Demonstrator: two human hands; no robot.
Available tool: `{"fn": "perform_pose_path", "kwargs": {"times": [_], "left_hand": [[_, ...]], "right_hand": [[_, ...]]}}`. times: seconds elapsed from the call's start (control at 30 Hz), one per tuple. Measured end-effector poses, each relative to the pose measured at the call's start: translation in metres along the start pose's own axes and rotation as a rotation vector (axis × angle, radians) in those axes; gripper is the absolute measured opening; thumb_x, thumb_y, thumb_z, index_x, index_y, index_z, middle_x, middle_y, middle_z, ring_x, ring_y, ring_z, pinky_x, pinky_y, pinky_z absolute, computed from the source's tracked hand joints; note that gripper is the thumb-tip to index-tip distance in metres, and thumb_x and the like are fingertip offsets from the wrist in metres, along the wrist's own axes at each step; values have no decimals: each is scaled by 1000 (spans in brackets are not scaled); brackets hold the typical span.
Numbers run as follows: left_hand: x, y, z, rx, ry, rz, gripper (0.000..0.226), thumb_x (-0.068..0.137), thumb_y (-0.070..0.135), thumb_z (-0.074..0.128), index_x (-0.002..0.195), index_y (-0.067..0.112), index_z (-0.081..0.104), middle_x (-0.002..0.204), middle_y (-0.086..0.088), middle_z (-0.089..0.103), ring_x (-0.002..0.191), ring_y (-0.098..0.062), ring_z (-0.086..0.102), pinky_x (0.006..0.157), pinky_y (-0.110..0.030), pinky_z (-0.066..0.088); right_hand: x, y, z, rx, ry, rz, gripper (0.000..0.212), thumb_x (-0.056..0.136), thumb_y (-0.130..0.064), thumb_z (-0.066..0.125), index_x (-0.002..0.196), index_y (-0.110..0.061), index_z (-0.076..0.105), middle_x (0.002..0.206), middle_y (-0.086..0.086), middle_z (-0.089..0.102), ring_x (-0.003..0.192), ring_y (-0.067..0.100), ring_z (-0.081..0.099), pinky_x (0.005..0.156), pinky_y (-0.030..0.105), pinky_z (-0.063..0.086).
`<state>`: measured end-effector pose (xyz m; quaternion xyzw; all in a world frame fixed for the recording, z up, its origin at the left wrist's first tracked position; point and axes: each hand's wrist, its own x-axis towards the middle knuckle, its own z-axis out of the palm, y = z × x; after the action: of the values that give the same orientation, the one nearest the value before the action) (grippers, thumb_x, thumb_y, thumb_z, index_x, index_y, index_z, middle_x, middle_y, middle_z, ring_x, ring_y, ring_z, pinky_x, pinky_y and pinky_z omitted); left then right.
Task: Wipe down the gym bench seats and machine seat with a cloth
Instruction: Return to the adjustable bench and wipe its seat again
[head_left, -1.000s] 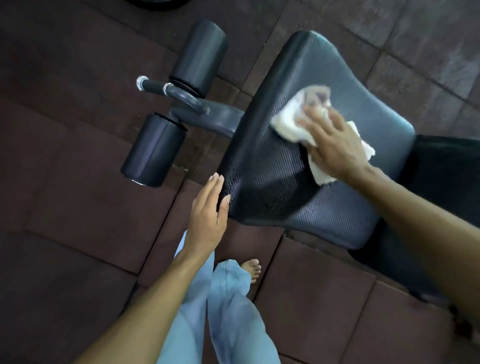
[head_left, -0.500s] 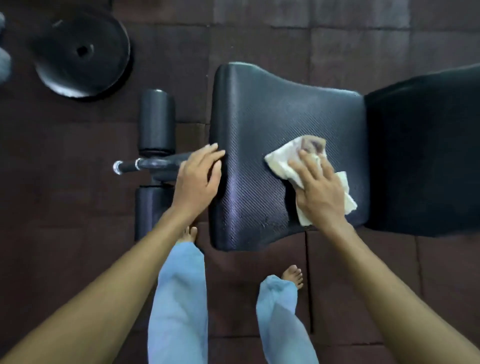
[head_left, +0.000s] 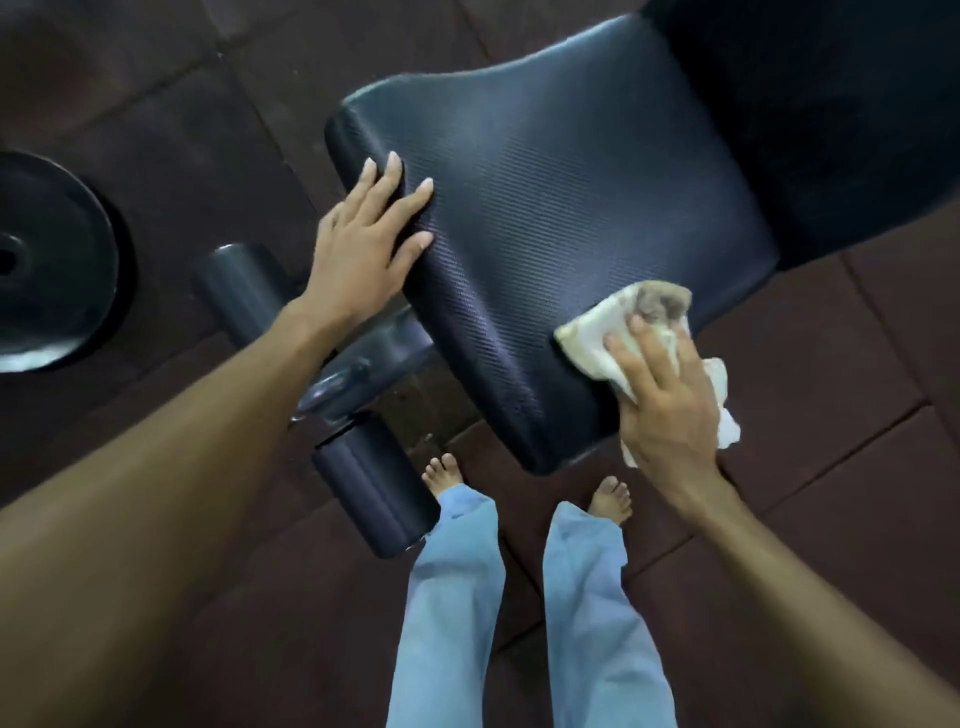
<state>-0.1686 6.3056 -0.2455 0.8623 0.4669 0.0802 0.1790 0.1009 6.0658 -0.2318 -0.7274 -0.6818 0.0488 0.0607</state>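
Observation:
A black textured bench seat (head_left: 561, 228) fills the upper middle of the head view. My right hand (head_left: 662, 400) presses a soiled white cloth (head_left: 597, 332) flat against the seat's near right edge; part of the cloth hangs off past my palm. My left hand (head_left: 369, 244) lies flat, fingers spread, on the seat's left end and holds nothing. The darker back pad (head_left: 831, 104) adjoins the seat at the upper right.
Two black foam leg rollers (head_left: 374, 493) on a metal bar (head_left: 337, 389) stick out below the seat's left end. A black weight plate (head_left: 47, 260) lies on the dark rubber floor tiles at the left. My bare feet and light blue trousers (head_left: 452, 597) stand below the seat.
My right hand has slid the cloth from the seat's middle to its near right edge. My left hand has spread flat on the seat's left end. The camera view has tilted.

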Motion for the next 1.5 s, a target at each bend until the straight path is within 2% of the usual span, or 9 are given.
{"fn": "perform_pose_path", "kwargs": {"times": [0.07, 0.17, 0.27, 0.43, 0.6, 0.83, 1.03, 1.33, 1.5], "left_hand": [[0, 2, 1, -25, 7, -1, 51, 99, 49, 34, 146, 29, 36, 158, -6, 23, 147, -27, 17, 114, -46, 30], [3, -1, 0, -51, 16, 28, 52, 98, 50, 35, 145, 28, 37, 158, -7, 24, 147, -28, 18, 114, -44, 29], [2, -5, -3, -34, -8, 25, 52, 97, 51, 36, 146, 33, 35, 159, -2, 22, 147, -25, 16, 110, -44, 31], [1, 2, -12, -12, -47, 14, 52, 98, 50, 38, 147, 34, 33, 159, -2, 22, 147, -25, 16, 109, -43, 30], [4, 7, -17, -126, -92, -49, 54, 96, 43, 49, 147, 32, 34, 160, -2, 17, 148, -24, 11, 112, -46, 27], [5, 13, -16, -199, -111, -107, 54, 95, 35, 54, 146, 28, 36, 160, -3, 15, 148, -25, 8, 111, -52, 30], [5, 18, -27, -155, -173, -133, 55, 97, 39, 50, 148, 32, 31, 161, 1, 11, 149, -21, 4, 110, -52, 26], [1, 16, -24, -122, -155, -113, 56, 96, 40, 49, 148, 33, 29, 161, 0, 12, 149, -24, 8, 112, -51, 29], [2, 15, -20, -151, -159, -129, 56, 96, 40, 50, 148, 36, 28, 161, 3, 10, 149, -22, 6, 112, -55, 28]], "right_hand": [[2, -40, 4, -46, 44, 47, 53, 95, -8, 38, 147, -19, 32, 142, 8, 52, 132, 38, 43, 101, 53, 35], [6, -77, 1, -89, 92, -314, 46, 85, -5, 51, 129, -19, 60, 140, 3, 54, 124, 41, 50, 88, 49, 44], [35, -79, -6, -165, 46, -556, 42, 80, -7, 59, 120, -18, 65, 141, 3, 53, 126, 40, 49, 92, 46, 41], [27, -100, -8, -191, -22, -475, 39, 85, -8, 55, 123, -16, 62, 145, 6, 48, 131, 41, 44, 98, 50, 37], [-39, -36, -19, -201, -43, -637, 49, 89, -2, 44, 131, -23, 59, 147, 1, 45, 135, 37, 40, 102, 48, 39], [11, -99, -1, -139, 43, -243, 45, 81, -39, 65, 125, -29, 62, 147, 0, 45, 134, 38, 40, 98, 47, 34], [42, -143, 14, -171, -11, -65, 65, 91, -68, 29, 140, -30, 46, 156, -1, 30, 141, 38, 25, 106, 55, 28], [3, -121, 9, -120, 96, 47, 44, 98, -52, 39, 136, -33, 52, 153, -4, 36, 141, 33, 32, 109, 53, 32], [-2, -115, 4, -81, 63, 226, 49, 96, -52, 41, 140, -31, 47, 156, 6, 28, 146, 32, 17, 117, 53, 17]]}}
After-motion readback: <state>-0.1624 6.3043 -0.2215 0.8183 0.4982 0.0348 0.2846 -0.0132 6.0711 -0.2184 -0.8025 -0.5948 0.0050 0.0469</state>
